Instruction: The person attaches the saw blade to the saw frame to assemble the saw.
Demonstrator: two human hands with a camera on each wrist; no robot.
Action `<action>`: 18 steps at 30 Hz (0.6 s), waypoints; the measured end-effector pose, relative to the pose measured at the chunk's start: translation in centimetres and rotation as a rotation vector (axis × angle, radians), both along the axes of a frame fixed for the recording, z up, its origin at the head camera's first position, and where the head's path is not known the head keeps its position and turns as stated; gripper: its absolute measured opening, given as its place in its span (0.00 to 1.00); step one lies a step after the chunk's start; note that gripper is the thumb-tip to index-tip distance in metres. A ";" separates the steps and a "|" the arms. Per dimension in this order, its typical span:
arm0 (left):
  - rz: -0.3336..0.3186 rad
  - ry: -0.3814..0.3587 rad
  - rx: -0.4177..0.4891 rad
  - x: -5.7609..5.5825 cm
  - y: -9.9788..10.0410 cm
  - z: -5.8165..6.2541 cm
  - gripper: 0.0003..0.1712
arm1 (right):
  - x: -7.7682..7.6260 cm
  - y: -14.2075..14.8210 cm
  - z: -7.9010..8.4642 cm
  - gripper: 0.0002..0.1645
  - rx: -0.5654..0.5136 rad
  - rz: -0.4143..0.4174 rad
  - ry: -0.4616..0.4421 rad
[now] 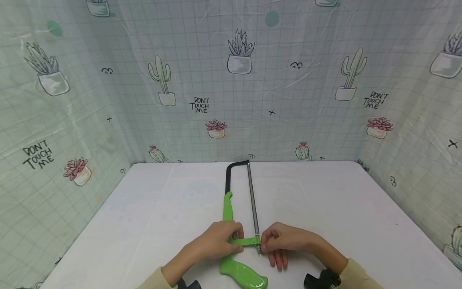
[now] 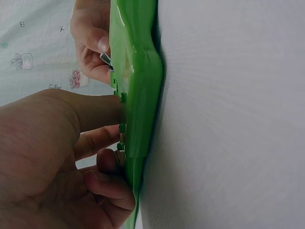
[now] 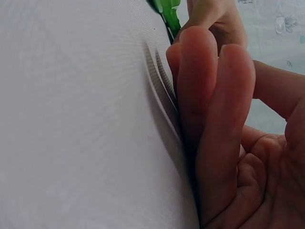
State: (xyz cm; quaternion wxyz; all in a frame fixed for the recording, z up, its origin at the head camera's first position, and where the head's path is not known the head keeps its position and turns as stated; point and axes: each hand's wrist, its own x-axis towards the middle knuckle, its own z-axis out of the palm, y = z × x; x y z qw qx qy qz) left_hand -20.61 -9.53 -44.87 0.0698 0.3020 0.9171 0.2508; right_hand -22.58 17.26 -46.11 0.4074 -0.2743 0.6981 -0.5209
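A hacksaw (image 1: 227,206) lies on the white table, its black bow pointing away and its green handle (image 1: 242,274) towards me. A grey metal bar (image 1: 253,200), apparently the blade side, runs along its right to a green cross arm (image 1: 247,241). My left hand (image 1: 221,239) grips the green frame where the cross arm joins it, fingers curled. At the arm's right end, thumb and forefinger of my right hand (image 1: 281,241) pinch a small metal piece (image 2: 106,58), seen in the left wrist view; its exact shape is partly hidden. The right hand's other fingers (image 3: 224,119) lie low by the tabletop.
The white table (image 1: 173,200) ends at a patterned cloth (image 1: 202,72) hanging at the back and both sides. Dark wrist straps (image 1: 322,278) sit on the forearms near the beige sleeves.
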 end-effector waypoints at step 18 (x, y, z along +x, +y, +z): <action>0.010 -0.014 -0.006 0.2 0.1 0.3 0.11 | 0.0 0.0 0.2 0.14 0.000 0.001 0.020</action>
